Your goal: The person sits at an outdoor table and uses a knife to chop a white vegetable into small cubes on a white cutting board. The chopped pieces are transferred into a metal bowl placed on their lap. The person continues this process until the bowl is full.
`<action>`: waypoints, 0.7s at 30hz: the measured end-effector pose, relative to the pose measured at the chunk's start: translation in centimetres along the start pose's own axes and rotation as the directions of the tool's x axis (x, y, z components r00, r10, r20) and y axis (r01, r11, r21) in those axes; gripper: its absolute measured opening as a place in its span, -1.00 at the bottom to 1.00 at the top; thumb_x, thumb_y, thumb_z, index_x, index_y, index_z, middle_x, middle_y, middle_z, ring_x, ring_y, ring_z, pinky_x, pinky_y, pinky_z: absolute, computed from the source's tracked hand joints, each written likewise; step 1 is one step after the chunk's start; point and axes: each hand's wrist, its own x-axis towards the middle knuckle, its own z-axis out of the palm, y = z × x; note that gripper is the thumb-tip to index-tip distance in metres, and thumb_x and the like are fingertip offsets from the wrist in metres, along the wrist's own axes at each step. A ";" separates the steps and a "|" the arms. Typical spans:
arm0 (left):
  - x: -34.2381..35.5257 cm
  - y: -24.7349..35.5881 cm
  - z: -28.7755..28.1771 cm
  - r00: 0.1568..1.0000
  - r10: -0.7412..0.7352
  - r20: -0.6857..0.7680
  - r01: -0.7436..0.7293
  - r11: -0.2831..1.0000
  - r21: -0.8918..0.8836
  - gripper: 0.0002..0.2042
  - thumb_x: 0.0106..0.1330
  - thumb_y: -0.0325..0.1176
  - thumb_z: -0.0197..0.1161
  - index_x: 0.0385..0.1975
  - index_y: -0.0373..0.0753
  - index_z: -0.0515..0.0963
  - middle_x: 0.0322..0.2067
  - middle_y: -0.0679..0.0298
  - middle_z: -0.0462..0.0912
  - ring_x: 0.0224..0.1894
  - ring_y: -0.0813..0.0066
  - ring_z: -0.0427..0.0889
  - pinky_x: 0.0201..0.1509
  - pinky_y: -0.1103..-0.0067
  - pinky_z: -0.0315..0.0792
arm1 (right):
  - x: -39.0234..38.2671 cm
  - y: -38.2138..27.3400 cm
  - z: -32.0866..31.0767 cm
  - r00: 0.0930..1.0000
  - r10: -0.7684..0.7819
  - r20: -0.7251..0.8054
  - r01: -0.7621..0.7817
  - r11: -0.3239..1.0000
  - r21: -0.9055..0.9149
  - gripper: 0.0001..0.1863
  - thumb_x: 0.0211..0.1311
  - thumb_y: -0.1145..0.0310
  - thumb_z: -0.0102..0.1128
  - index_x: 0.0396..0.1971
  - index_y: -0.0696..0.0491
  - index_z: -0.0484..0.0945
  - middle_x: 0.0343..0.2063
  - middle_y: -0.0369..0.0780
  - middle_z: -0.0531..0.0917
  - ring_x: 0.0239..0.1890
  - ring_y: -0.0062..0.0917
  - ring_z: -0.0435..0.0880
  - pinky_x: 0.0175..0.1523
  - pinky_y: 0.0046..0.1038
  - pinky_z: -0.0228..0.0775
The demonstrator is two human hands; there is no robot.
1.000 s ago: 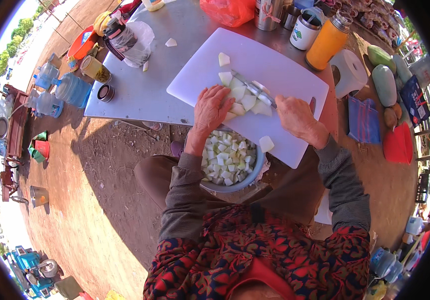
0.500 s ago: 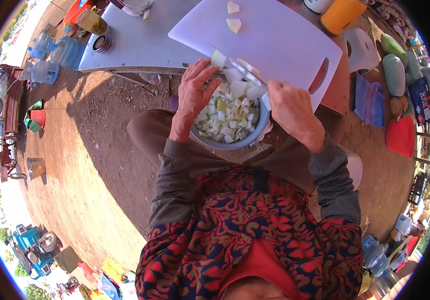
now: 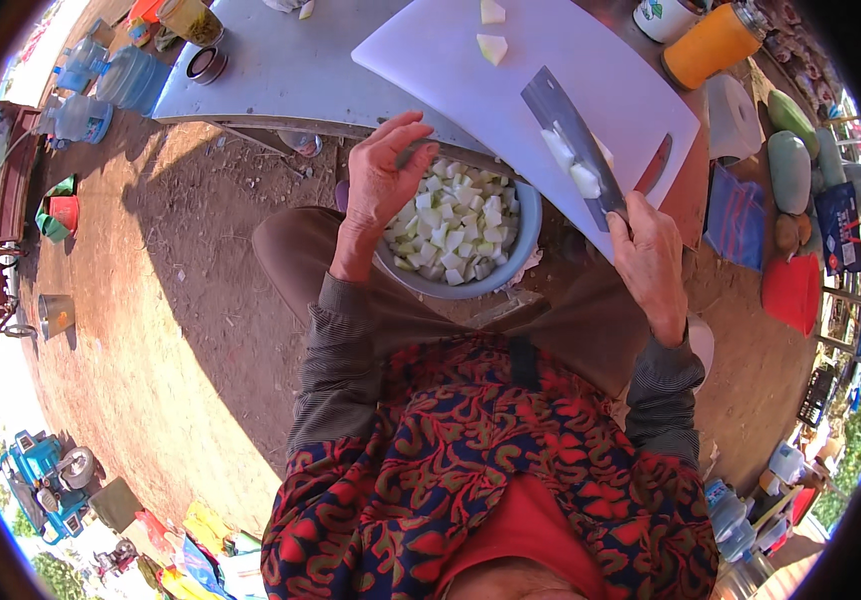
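Note:
My right hand (image 3: 648, 262) grips the handle of a wide dark-bladed cleaver (image 3: 546, 98), held over the right part of a white cutting board (image 3: 430, 50). White chunks (image 3: 583, 181) cling to the blade. My left hand (image 3: 382, 178) hovers above the left rim of a blue-grey bowl (image 3: 528, 235), fingers bent and apart from the thumb, with nothing seen in it. Heaped in the bowl are pale diced pieces (image 3: 450, 225), some with greenish edges. Two cut pieces, one of them a pale wedge (image 3: 491, 48), lie at the board's far side.
The board rests on a grey table (image 3: 280, 70), its near corner jutting past the edge. An orange flask (image 3: 712, 45), a paper roll (image 3: 733, 118) and large green gourds (image 3: 788, 160) stand at the right. A jar (image 3: 190, 20) and a small round lid (image 3: 206, 66) sit far left.
The cleaver has swung from above the bowl to the right, over the board. The larger white chunks above the bowl are gone from there. My left hand has lifted slightly away.

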 end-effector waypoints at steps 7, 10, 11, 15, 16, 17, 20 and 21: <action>12.3 -1.1 4.2 0.985 0.164 -0.045 -0.142 0.939 0.314 -0.61 0.11 -0.14 0.44 -0.08 -0.13 0.65 0.16 0.01 0.51 0.02 0.06 0.63 0.08 0.32 0.49 | 0.6 1.3 0.3 0.984 0.177 0.019 -0.178 0.971 0.162 -0.84 0.25 0.48 0.13 -0.43 0.20 0.35 -0.54 0.07 0.54 -0.42 0.04 0.55 -0.38 -0.12 0.33; 16.9 -2.8 7.4 0.979 0.195 0.053 -0.199 0.885 0.420 -0.49 0.09 0.04 0.41 0.02 -0.05 0.61 0.27 0.01 0.38 0.14 0.04 0.53 0.18 0.26 0.41 | 0.9 1.1 0.2 0.984 0.177 0.010 -0.176 0.970 0.167 -0.84 0.25 0.47 0.13 -0.43 0.21 0.36 -0.53 0.07 0.55 -0.42 0.05 0.56 -0.39 -0.13 0.34; 17.9 -3.1 8.4 0.973 0.213 0.084 -0.228 0.858 0.460 -0.46 0.08 0.08 0.39 0.05 -0.04 0.59 0.29 0.01 0.34 0.19 0.05 0.49 0.22 0.25 0.37 | 1.0 1.0 0.2 0.982 0.190 0.008 -0.189 0.969 0.161 -0.83 0.25 0.45 0.14 -0.42 0.19 0.37 -0.55 0.08 0.55 -0.44 0.06 0.56 -0.40 -0.12 0.34; 19.3 -2.8 10.7 0.950 0.211 0.230 -0.307 0.766 0.565 -0.46 0.06 0.06 0.38 0.04 -0.04 0.59 0.23 0.19 0.42 0.23 0.09 0.41 0.29 0.27 0.29 | 1.0 1.6 0.4 0.974 0.227 0.010 -0.226 0.966 0.123 -0.84 0.25 0.44 0.15 -0.40 0.18 0.37 -0.57 0.09 0.55 -0.44 0.06 0.57 -0.40 -0.10 0.34; 19.0 -2.9 11.0 0.939 0.190 0.285 -0.324 0.762 0.560 -0.48 0.06 0.03 0.37 0.02 -0.05 0.60 0.19 0.22 0.46 0.20 0.09 0.44 0.28 0.28 0.31 | 0.8 1.8 0.5 0.972 0.236 0.015 -0.236 0.963 0.128 -0.84 0.26 0.44 0.15 -0.39 0.18 0.36 -0.57 0.08 0.55 -0.44 0.06 0.57 -0.41 -0.10 0.34; 18.9 -3.1 10.8 0.923 0.192 0.332 -0.347 0.787 0.510 -0.53 0.08 -0.03 0.36 -0.01 -0.07 0.61 0.14 0.24 0.49 0.18 0.09 0.45 0.27 0.28 0.32 | 0.6 2.0 0.6 0.970 0.243 0.022 -0.244 0.961 0.133 -0.84 0.26 0.44 0.15 -0.39 0.18 0.36 -0.57 0.08 0.55 -0.44 0.06 0.57 -0.41 -0.09 0.34; 17.3 -3.7 9.4 0.887 0.262 0.381 -0.406 0.836 0.369 -0.65 0.10 -0.22 0.33 -0.09 -0.13 0.62 0.05 0.26 0.55 0.15 0.08 0.47 0.25 0.27 0.34 | 0.7 2.3 0.8 0.970 0.244 0.010 -0.243 0.964 0.107 -0.83 0.26 0.43 0.14 -0.40 0.18 0.35 -0.58 0.07 0.56 -0.45 0.06 0.57 -0.41 -0.09 0.35; 15.0 -3.5 8.8 0.884 0.324 0.336 -0.434 0.837 0.334 -0.68 0.10 -0.28 0.31 -0.11 -0.15 0.63 0.03 0.25 0.56 0.14 0.08 0.48 0.25 0.27 0.34 | 0.6 2.4 0.9 0.965 0.261 0.021 -0.262 0.959 0.111 -0.82 0.27 0.43 0.14 -0.40 0.18 0.35 -0.58 0.07 0.56 -0.45 0.06 0.57 -0.41 -0.08 0.34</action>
